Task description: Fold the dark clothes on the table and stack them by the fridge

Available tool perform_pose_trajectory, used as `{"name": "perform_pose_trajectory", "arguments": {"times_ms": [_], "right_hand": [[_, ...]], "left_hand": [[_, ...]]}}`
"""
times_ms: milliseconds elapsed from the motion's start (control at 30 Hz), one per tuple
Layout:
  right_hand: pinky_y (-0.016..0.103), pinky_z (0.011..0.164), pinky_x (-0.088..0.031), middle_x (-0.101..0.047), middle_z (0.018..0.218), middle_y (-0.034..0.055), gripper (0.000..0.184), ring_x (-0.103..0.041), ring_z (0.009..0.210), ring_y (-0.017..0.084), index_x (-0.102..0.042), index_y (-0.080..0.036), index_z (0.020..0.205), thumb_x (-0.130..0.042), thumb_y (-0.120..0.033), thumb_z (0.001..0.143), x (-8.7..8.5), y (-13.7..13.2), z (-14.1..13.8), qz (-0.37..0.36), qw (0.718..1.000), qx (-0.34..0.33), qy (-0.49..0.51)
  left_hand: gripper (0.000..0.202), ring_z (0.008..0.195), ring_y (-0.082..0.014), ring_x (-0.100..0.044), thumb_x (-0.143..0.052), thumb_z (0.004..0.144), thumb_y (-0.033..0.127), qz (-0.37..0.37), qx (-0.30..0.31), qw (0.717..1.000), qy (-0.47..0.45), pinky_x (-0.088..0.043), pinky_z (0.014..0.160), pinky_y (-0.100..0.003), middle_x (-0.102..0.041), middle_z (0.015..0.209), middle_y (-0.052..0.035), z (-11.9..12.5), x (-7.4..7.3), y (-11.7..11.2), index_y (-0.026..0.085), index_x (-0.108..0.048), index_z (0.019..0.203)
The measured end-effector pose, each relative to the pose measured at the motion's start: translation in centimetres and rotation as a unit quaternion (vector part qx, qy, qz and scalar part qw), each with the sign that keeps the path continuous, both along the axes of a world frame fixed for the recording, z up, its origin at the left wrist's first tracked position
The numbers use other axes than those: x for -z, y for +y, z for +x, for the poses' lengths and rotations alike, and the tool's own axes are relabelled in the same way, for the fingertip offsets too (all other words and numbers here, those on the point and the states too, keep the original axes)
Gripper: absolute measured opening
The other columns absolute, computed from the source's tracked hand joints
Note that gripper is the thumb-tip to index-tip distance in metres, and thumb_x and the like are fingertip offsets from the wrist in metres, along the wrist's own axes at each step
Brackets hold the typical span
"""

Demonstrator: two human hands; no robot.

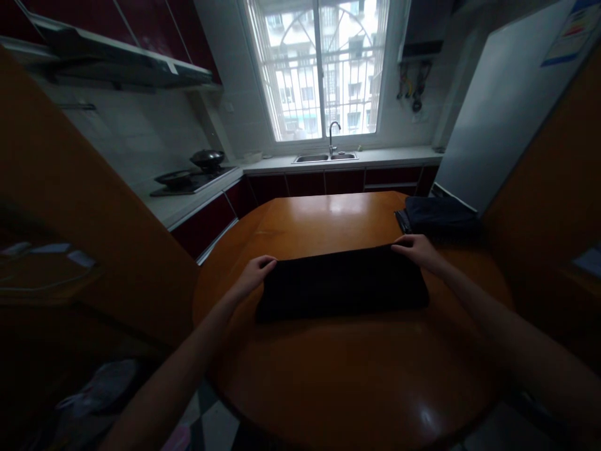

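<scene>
A black folded garment lies across the middle of the wooden table, its long side running left to right. My left hand pinches its far left corner between thumb and fingers. At the far right corner, my right hand grips the cloth edge in the same way. The far edge between both hands looks straight and slightly raised. The exact kind of garment is too dark to make out.
A stack of dark folded clothes sits at the table's far right. Beyond the table are a counter with a sink, a stove with pans at left, and a white refrigerator at right. Wooden panels flank both sides.
</scene>
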State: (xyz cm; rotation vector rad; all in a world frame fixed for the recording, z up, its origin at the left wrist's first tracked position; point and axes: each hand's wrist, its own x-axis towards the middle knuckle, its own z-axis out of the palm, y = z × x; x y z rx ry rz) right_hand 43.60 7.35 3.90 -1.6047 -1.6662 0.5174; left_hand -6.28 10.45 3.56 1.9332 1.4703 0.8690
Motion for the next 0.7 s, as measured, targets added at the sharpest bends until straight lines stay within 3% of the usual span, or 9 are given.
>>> {"name": "perform_pose_trajectory", "arguments": {"times_ms": [100,233,367,400,467,567,633,700], "right_hand": [[0.037,0.08,-0.055,-0.077,0.088,0.0119,0.024,-0.071,0.085,0.027,-0.075,-0.014,0.084,-0.067,-0.034,0.074,2.6,3.1,-0.6,-0.024,0.999,0.008,-0.022],[0.041,0.084,-0.055,-0.076,0.095,0.0155,0.024,-0.072,0.09,0.029,-0.075,-0.012,0.092,-0.064,-0.03,0.08,4.7,4.3,-0.6,-0.065,0.994,0.031,-0.079],[0.05,0.101,-0.047,-0.066,0.127,0.0237,0.044,-0.061,0.119,0.036,-0.066,-0.007,0.123,-0.056,-0.034,0.09,4.9,2.6,-3.5,0.031,0.971,0.108,-0.212],[0.05,0.107,-0.043,-0.06,0.136,0.0236,0.047,-0.055,0.127,0.036,-0.062,-0.008,0.13,-0.052,-0.035,0.094,4.9,1.8,-5.2,0.063,0.965,0.098,-0.237],[0.047,0.114,-0.036,-0.051,0.148,0.0196,0.049,-0.046,0.138,0.032,-0.058,-0.011,0.137,-0.047,-0.037,0.097,5.2,-0.1,-9.1,0.081,0.963,0.003,-0.258],[0.052,0.119,-0.027,-0.037,0.16,0.0155,0.058,-0.03,0.149,0.031,-0.049,-0.016,0.147,-0.043,-0.047,0.1,6.2,-3.2,-14.1,0.042,0.949,-0.136,-0.281],[0.056,0.121,-0.021,-0.029,0.164,0.0143,0.063,-0.023,0.152,0.03,-0.04,-0.018,0.154,-0.039,-0.051,0.101,7.1,-5.5,-15.4,0.027,0.938,-0.184,-0.292],[0.056,0.122,-0.017,-0.023,0.165,0.0131,0.066,-0.02,0.153,0.029,-0.033,-0.02,0.157,-0.039,-0.054,0.101,7.8,-7.6,-14.9,0.027,0.933,-0.201,-0.296]], "left_hand": [[0.05,0.091,-0.0262,-0.069,-0.057,0.082,0.061,0.019,-0.005,0.998,0.052,-0.053,0.086,-0.037,-0.075,0.093,-0.0103,0.8,1.8,2.7,0.015,-0.071,0.091],[0.039,0.097,-0.0264,-0.068,-0.054,0.09,0.051,0.038,-0.022,0.995,0.087,-0.051,0.092,-0.039,-0.074,0.097,-0.0108,1.0,3.0,4.4,0.016,-0.071,0.092],[0.039,0.121,-0.0314,-0.057,-0.049,0.095,0.038,0.098,-0.057,0.985,0.129,-0.041,0.108,-0.049,-0.065,0.125,-0.0159,2.8,3.1,3.6,0.015,-0.066,0.122],[0.041,0.127,-0.0307,-0.054,-0.047,0.097,0.035,0.123,-0.037,0.98,0.149,-0.038,0.112,-0.049,-0.061,0.132,-0.0156,3.9,3.1,2.9,0.016,-0.062,0.13],[0.044,0.134,-0.0273,-0.049,-0.043,0.1,0.034,0.152,0.057,0.967,0.196,-0.036,0.115,-0.045,-0.054,0.144,-0.0124,6.7,3.4,1.3,0.02,-0.055,0.14],[0.05,0.145,-0.0273,-0.037,-0.038,0.104,0.041,0.111,0.208,0.934,0.266,-0.028,0.12,-0.049,-0.043,0.157,-0.0093,10.5,4.3,-1.9,0.025,-0.045,0.15],[0.055,0.152,-0.0292,-0.023,-0.034,0.105,0.048,0.087,0.246,0.917,0.302,-0.02,0.121,-0.056,-0.031,0.163,-0.0084,11.4,5.0,-4.1,0.028,-0.034,0.156],[0.06,0.154,-0.0292,-0.013,-0.034,0.104,0.051,0.086,0.261,0.907,0.318,-0.014,0.122,-0.058,-0.02,0.167,-0.006,10.6,5.3,-6.1,0.032,-0.023,0.16]]}}
